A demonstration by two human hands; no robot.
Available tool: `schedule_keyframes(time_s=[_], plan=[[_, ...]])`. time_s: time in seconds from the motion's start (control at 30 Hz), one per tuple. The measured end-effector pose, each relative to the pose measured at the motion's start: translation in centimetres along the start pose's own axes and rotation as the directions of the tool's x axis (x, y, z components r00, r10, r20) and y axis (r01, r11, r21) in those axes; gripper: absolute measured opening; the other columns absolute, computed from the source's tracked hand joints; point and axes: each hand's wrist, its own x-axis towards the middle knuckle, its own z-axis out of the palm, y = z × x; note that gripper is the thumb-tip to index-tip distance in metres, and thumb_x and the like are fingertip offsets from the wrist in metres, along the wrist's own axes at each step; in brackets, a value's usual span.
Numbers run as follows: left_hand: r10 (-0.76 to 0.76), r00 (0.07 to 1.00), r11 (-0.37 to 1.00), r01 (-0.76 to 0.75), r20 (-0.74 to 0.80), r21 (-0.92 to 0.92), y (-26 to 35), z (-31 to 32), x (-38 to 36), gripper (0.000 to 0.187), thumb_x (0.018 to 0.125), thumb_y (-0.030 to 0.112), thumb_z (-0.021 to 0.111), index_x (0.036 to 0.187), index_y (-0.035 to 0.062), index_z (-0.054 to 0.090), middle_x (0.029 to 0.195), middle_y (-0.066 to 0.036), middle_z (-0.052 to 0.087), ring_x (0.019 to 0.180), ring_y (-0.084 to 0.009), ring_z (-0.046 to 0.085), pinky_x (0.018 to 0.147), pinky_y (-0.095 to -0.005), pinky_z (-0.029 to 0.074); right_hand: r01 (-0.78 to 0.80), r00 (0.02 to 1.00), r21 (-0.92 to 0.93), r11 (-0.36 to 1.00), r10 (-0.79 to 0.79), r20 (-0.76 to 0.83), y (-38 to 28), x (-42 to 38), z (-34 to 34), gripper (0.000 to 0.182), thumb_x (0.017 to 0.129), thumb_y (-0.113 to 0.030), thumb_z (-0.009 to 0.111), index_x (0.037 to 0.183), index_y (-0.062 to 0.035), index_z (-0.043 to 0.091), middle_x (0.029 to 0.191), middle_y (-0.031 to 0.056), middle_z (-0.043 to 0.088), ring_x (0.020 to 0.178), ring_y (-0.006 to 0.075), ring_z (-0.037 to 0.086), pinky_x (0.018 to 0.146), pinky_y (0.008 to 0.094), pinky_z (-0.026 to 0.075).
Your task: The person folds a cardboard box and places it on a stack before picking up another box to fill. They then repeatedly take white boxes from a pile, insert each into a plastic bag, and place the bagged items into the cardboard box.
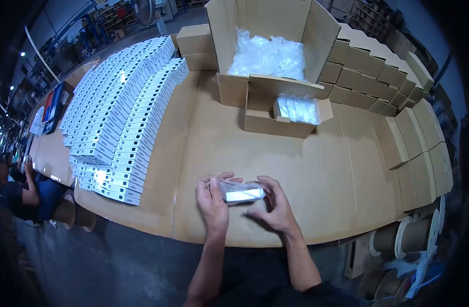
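Observation:
My left hand (212, 204) is closed on a small white box (243, 195) wrapped in a clear plastic bag (228, 185), its thumb lying over the left end. At the bag's right end is my right hand (279, 211), fingers curved and thumb spread apart from them, with the fingertips close to the plastic. Both hands are over the cardboard-covered table near its front edge. Beyond them stands an open carton (275, 127) with several bagged white boxes (298, 109) in its right side.
Stacked white boxes (117, 123) with printed labels fill the table's left side. A large open carton (225, 46) at the back holds clear plastic bags (268, 57). Brown cartons (365, 66) are piled at right. A person (25, 189) sits at far left; spools (418, 235) stand lower right.

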Motion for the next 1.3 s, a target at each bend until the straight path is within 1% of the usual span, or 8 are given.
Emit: schedule_keyframes(time_s=[0.23, 0.37, 0.5, 0.6, 0.87, 1.0, 1.1, 1.3], plan=[[0.017, 0.971, 0.976, -0.068, 0.240, 0.209, -0.1, -2.1, -0.9, 0.050, 0.110, 0.023, 0.051, 0.150, -0.0026, 0.037, 0.132, -0.023, 0.063, 0.119, -0.0245, 0.064, 0.106, -0.0347, 0.048, -0.084, 0.989, -0.066, 0.994, 0.075, -0.127, 0.4, -0.2, -0.3, 0.031, 0.093, 0.001, 0.071, 0.123, 0.0051, 0.063, 0.117, 0.0130, 0.070, 0.113, 0.0203, 0.067, 0.102, 0.0336, 0.052], [-0.147, 0.978, 0.947, 0.095, 0.151, 0.305, 0.4, -1.7, -1.6, 0.024, 0.106, 0.008, 0.055, 0.115, -0.0089, 0.069, 0.122, -0.020, 0.069, 0.115, -0.0244, 0.065, 0.105, -0.0359, 0.048, -0.167, 0.959, 0.072, 0.983, 0.179, -0.222, -0.9, -0.2, 0.4, 0.015, 0.096, -0.001, 0.070, 0.109, 0.0057, 0.072, 0.117, 0.0147, 0.073, 0.107, 0.0164, 0.067, 0.097, 0.0310, 0.053], [0.182, 0.953, 0.849, -0.277, 0.244, 0.450, 2.4, -0.6, -1.8, 0.030, 0.109, 0.014, 0.052, 0.111, -0.0093, 0.071, 0.108, -0.016, 0.074, 0.105, -0.0178, 0.067, 0.096, -0.0324, 0.052, -0.036, 0.998, 0.072, 0.997, 0.040, -0.058, -3.5, -0.3, 0.0, 0.007, 0.098, -0.001, 0.068, 0.100, 0.0043, 0.072, 0.118, 0.0173, 0.073, 0.108, 0.0176, 0.067, 0.098, 0.0329, 0.053], [0.041, 0.986, 0.911, -0.105, 0.163, 0.400, 3.7, 0.9, -1.8, 0.034, 0.110, 0.018, 0.050, 0.109, -0.0092, 0.071, 0.107, -0.014, 0.074, 0.100, -0.0170, 0.068, 0.092, -0.0307, 0.053, -0.034, 0.994, 0.119, 0.992, 0.046, -0.104, -4.4, 0.5, 0.4, 0.008, 0.100, -0.003, 0.066, 0.097, 0.0035, 0.069, 0.119, 0.0199, 0.072, 0.108, 0.0182, 0.067, 0.097, 0.0333, 0.053], [0.216, 0.974, 0.871, -0.163, -0.065, 0.463, 1.7, 2.7, -2.4, 0.037, 0.112, 0.025, 0.047, 0.090, -0.0010, 0.061, 0.081, -0.003, 0.062, 0.076, -0.0075, 0.054, 0.070, -0.0267, 0.046, 0.015, 0.989, 0.059, 0.998, -0.006, -0.150, -4.4, -0.2, 2.2, 0.047, 0.093, -0.004, 0.075, 0.133, -0.0009, 0.050, 0.127, 0.0182, 0.069, 0.116, 0.0179, 0.062, 0.108, 0.0341, 0.046], [0.084, 0.996, 0.930, -0.093, 0.040, 0.357, 1.8, 1.7, -1.9, 0.034, 0.112, 0.026, 0.046, 0.102, -0.0014, 0.061, 0.097, -0.008, 0.068, 0.088, -0.0115, 0.063, 0.078, -0.0266, 0.051, -0.141, 0.988, -0.067, 0.988, 0.137, -0.066, -2.9, -1.1, 1.1, 0.045, 0.089, 0.001, 0.076, 0.131, 0.0011, 0.060, 0.123, 0.0145, 0.069, 0.115, 0.0191, 0.065, 0.105, 0.0352, 0.050], [0.282, 0.951, 0.894, -0.309, 0.130, 0.324, 2.5, 2.6, -2.1, 0.031, 0.112, 0.026, 0.046, 0.116, -0.0019, 0.059, 0.115, -0.011, 0.067, 0.100, -0.0161, 0.066, 0.086, -0.0290, 0.054, -0.093, 0.979, 0.036, 0.995, 0.098, -0.176, -3.1, -1.2, 1.3, 0.034, 0.091, 0.009, 0.069, 0.124, 0.0034, 0.065, 0.119, 0.0118, 0.070, 0.115, 0.0201, 0.065, 0.103, 0.0353, 0.053], [-0.158, 0.967, 0.984, 0.136, 0.201, 0.119, 0.6, -0.1, -3.3, 0.027, 0.111, 0.023, 0.050, 0.122, 0.0001, 0.059, 0.116, -0.009, 0.065, 0.104, -0.0155, 0.066, 0.090, -0.0334, 0.057, 0.108, 0.991, -0.106, 0.988, -0.116, -0.068, -2.7, -0.5, 0.1, 0.019, 0.091, 0.009, 0.068, 0.109, 0.0051, 0.072, 0.120, 0.0169, 0.072, 0.115, 0.0244, 0.067, 0.100, 0.0342, 0.052]])
